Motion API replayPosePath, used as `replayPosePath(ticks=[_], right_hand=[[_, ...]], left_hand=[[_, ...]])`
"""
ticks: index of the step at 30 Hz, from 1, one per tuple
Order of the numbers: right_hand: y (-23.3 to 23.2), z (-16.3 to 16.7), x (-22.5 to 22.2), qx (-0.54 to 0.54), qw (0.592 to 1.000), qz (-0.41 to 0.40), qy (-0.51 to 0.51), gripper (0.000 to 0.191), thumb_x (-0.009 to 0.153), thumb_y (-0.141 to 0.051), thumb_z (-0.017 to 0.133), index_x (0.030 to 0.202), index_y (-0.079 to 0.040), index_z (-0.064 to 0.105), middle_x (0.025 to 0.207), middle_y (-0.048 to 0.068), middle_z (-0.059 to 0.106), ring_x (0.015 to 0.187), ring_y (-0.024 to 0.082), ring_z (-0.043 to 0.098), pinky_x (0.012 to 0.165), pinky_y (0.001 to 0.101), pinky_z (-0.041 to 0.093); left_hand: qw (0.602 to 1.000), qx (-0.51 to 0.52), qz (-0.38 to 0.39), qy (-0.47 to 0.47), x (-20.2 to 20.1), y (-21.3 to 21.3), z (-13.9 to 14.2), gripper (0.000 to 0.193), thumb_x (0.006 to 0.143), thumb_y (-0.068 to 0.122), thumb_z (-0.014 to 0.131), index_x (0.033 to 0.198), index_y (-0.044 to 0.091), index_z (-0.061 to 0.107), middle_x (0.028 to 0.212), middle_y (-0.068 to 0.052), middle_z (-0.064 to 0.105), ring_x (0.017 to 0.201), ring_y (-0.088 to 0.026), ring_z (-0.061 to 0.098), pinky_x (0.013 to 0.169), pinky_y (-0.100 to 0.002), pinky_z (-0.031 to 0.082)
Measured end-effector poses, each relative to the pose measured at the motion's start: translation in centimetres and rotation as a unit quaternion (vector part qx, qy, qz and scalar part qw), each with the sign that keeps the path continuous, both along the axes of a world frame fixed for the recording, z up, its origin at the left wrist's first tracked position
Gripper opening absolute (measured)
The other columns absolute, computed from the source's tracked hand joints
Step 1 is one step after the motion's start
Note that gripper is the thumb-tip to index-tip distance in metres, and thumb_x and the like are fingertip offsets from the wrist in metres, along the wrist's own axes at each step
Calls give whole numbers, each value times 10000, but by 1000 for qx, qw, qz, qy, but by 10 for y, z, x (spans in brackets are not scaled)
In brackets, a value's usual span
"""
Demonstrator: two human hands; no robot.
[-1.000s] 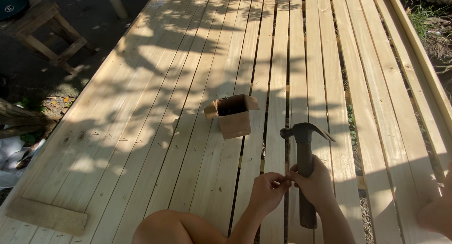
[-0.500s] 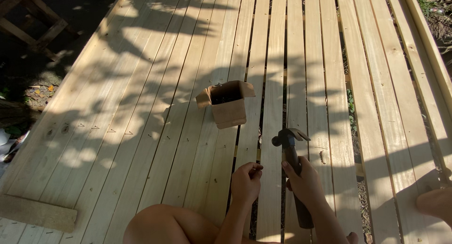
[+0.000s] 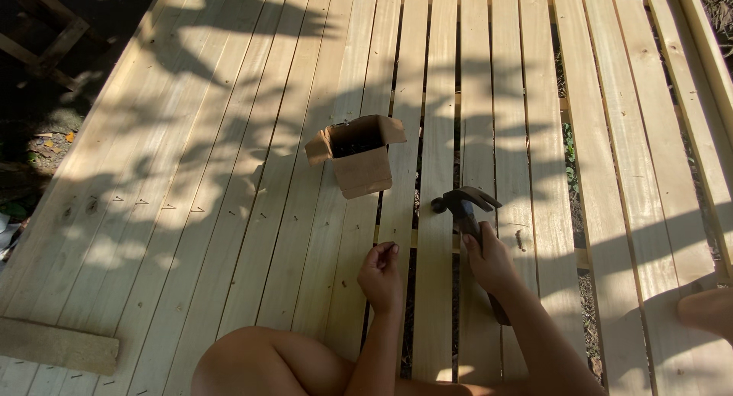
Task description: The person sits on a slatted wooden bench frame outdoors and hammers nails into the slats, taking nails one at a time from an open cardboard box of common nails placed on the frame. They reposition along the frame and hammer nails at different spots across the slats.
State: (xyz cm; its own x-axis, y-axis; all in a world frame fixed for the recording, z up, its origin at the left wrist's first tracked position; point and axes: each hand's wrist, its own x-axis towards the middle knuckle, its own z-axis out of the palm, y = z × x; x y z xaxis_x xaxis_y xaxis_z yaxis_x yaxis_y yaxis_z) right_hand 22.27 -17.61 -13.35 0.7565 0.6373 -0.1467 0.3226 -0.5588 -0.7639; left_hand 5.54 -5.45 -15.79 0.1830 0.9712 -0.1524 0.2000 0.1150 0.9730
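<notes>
at the far left edge of the plank deck, near its lower-left corner, a short offcut of board lies flat across the planks. a few small nails stick up in a loose row out of the planks a little right of it, partly in sun, partly in leaf shadow.

toward the middle of the deck stands an open cardboard box, flaps spread, its inside dark; what it holds cannot be made out. it sits well apart from both hands, further from the person than they are.

below the box a bare knee rises at the bottom edge. just right of it the left hand is curled closed with the fingertips pinched together at the top on something thin and small, seemingly a nail, though it is too small to be sure. the hand sits over the gap between two planks.

next to it, apart from it, the right hand is clamped around the handle of a claw hammer. the dark head lies on the planks just beyond the hand, claw pointing right, and the end of the handle shows below the wrist.

at the right edge of the deck the planks have wider gaps, with ground and greenery showing through, and a bare foot rests there.
</notes>
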Motion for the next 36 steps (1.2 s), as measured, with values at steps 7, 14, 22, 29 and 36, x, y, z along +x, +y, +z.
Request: replayPosePath(ticks=[7, 14, 22, 29, 36], right_hand=[[-5, -8, 9, -17, 999, -29, 14, 375, 1011, -380, 513, 1180, -45, 509, 721, 214, 643, 677, 372, 674, 634, 495, 504], [-4, 0, 3, -22, 999, -22, 35, 326, 1031, -350, 507, 1057, -27, 529, 700, 225, 645, 650, 375, 679, 629, 495, 501], [-2, 6, -1, -24, 999, -27, 34, 301, 1020, -333, 523, 1058, -34, 519, 682, 231, 655, 616, 383, 685, 601, 503, 501], [-2, 7, -3, -27, 999, -23, 14, 312, 1023, -341, 521, 1077, -33, 530, 697, 238, 661, 652, 413, 681, 615, 512, 494], [-2, 8, -1, -46, 998, -25, 18, 332, 1026, -362, 511, 1114, -42, 533, 718, 248, 657, 668, 423, 672, 629, 527, 489]], left_hand=[[985, 158, -51, 47, 24, -2, -2, 131, 911, 198, 751, 906, 72, 787, 886, -28, 744, 851, -208, 705, 743, -345, 574], [937, 268, -63, 215, 40, -11, -11, 116, 962, 216, 699, 928, 111, 738, 894, -11, 774, 903, -229, 694, 881, -413, 457], [945, 263, -112, 158, 37, -4, -12, 99, 959, 181, 708, 913, 99, 736, 847, -30, 772, 833, -218, 714, 775, -393, 549], [988, 107, -107, 14, 27, 0, -16, 86, 966, 145, 706, 992, 82, 759, 954, -28, 727, 840, -178, 737, 748, -334, 601], [950, 294, 43, 97, 9, 40, -7, 64, 882, 136, 803, 899, 74, 805, 914, -40, 677, 885, -203, 608, 723, -342, 504]])
